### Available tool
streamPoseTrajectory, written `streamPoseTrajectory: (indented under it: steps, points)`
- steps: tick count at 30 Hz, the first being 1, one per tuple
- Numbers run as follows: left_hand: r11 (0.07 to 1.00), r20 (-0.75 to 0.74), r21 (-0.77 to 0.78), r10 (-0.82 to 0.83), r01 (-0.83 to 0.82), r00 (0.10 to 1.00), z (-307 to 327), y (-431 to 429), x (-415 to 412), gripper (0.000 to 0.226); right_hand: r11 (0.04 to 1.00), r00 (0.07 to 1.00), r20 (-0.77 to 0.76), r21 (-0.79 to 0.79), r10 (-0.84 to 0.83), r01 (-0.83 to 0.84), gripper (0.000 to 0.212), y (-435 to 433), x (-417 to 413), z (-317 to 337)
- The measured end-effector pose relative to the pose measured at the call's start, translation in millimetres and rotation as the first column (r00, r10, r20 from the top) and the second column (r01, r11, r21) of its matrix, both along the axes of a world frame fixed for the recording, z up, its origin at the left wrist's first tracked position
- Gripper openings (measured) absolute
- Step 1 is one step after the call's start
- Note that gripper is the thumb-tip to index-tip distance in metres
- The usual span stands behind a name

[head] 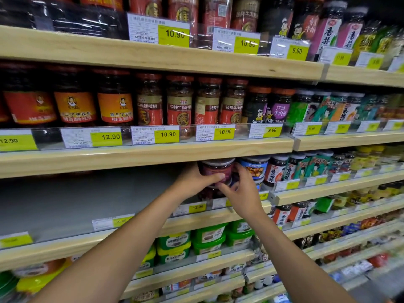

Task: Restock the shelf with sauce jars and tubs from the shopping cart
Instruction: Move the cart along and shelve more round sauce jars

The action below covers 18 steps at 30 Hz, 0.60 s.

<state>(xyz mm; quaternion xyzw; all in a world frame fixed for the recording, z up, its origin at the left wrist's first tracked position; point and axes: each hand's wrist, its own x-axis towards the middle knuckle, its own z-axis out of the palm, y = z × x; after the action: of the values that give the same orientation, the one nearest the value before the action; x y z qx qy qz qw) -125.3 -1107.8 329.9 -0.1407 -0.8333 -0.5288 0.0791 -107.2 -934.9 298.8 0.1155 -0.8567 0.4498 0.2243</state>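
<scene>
A squat sauce jar (218, 168) with a dark red label and a clear lid sits atop another jar (209, 193) on the third shelf (72, 204). My left hand (194, 182) grips the upper jar from its left side, thumb across the front. From the right, my right hand (242, 191) curls its fingers round the same jar at its lower edge. A blue-labelled tub (254, 167) stands right beside it. The shopping cart is out of view.
The grey third shelf lies bare to the left of the jars, behind price tags (196, 207). Rows of red-lidded jars (179, 101) fill the shelf above. Green tubs (209, 237) sit on the shelf below. More jars (306, 167) crowd the right-hand bay.
</scene>
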Motion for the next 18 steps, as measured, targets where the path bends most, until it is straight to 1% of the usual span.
streamPoseTrajectory:
  steps: [1, 3, 4, 6, 9, 13, 16, 18]
  points:
    - [0.999, 0.018, -0.028, -0.018, 0.018, 1.0, -3, -1, -3, 0.075, 1.0, 1.0, -0.001, 0.001, -0.001, 0.001, 0.07, 1, -2, -3]
    - [0.998, 0.046, -0.063, -0.017, 0.02, 0.999, -9, -2, -8, 0.063, 1.0, 1.0, 0.005, 0.008, -0.011, 0.011, 0.066, 4, -6, -9]
    - [0.998, 0.055, -0.069, 0.002, 0.002, 0.998, -11, -3, -10, 0.061, 1.0, 1.0, 0.007, 0.006, -0.017, 0.017, 0.065, 5, -7, -12]
    - [0.995, 0.075, -0.085, 0.059, -0.052, 0.995, -15, -5, -10, 0.066, 1.0, 1.0, 0.008, -0.008, -0.015, 0.015, 0.064, 5, -10, -13]
    - [0.997, 0.058, -0.042, 0.069, -0.067, 0.996, -23, -6, -12, 0.076, 1.0, 1.0, 0.025, -0.031, 0.001, 0.0, 0.063, 1, -9, -12]
    - [0.998, 0.036, 0.011, 0.068, -0.068, 0.997, -29, -8, -13, 0.07, 0.996, 0.999, 0.007, -0.069, 0.048, -0.047, 0.057, 0, -6, -9]
    - [0.999, 0.012, 0.037, 0.034, -0.035, 0.999, -33, -10, -15, 0.065, 0.994, 0.998, -0.015, -0.087, 0.061, -0.062, 0.059, -2, -5, -10]
    - [0.999, 0.011, 0.035, 0.021, -0.021, 1.0, -33, -12, -16, 0.067, 0.995, 0.998, -0.013, -0.083, 0.056, -0.056, 0.059, -2, -6, -11]
